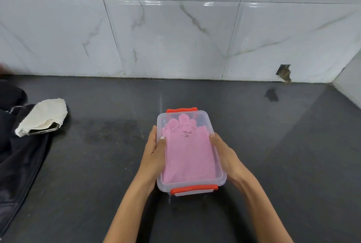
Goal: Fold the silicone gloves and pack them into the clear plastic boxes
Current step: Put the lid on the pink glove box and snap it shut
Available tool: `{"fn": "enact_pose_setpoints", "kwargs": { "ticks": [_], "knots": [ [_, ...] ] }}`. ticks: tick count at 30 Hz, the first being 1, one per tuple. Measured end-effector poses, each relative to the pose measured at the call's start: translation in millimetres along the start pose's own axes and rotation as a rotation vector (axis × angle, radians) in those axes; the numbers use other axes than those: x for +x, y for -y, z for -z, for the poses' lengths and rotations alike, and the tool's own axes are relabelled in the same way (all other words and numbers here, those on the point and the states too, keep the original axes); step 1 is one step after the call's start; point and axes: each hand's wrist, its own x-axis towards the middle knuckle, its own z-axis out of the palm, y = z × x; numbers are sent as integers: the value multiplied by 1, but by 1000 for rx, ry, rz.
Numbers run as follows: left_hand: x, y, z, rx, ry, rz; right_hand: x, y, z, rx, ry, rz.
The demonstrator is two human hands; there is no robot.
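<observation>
A clear plastic box [220, 176] with a clear lid and red clasps at its near and far ends sits on the dark counter in the middle. Pink silicone gloves [188, 156] lie flat inside it, their fingers pointing toward the wall. My left hand [154, 151] grips the box's left side with the thumb on the lid. On the opposite side, my right hand [224, 155] clasps the right wall, thumb resting on the lid edge.
A white cloth [44, 113] wrapped over a phone [45, 128] lies at the left on dark fabric [17, 156]. The tiled wall [175, 37] rises behind the black counter [283, 145], with a side wall at the far right.
</observation>
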Motion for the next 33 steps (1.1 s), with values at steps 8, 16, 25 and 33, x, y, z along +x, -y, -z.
{"fn": "enact_pose_setpoints", "kwargs": {
  "ticks": [8,16,25,33],
  "knots": [
    [7,13,11,-279,221,-17,13,-33,2,400,17,30],
    [13,36,-3,-646,280,236,14,-31,10,289,68,106],
    [34,30,-77,-518,353,181,18,-25,83,293,-79,78],
    [33,20,-167,-391,434,124,-7,-26,163,315,-245,53]
  ]
}}
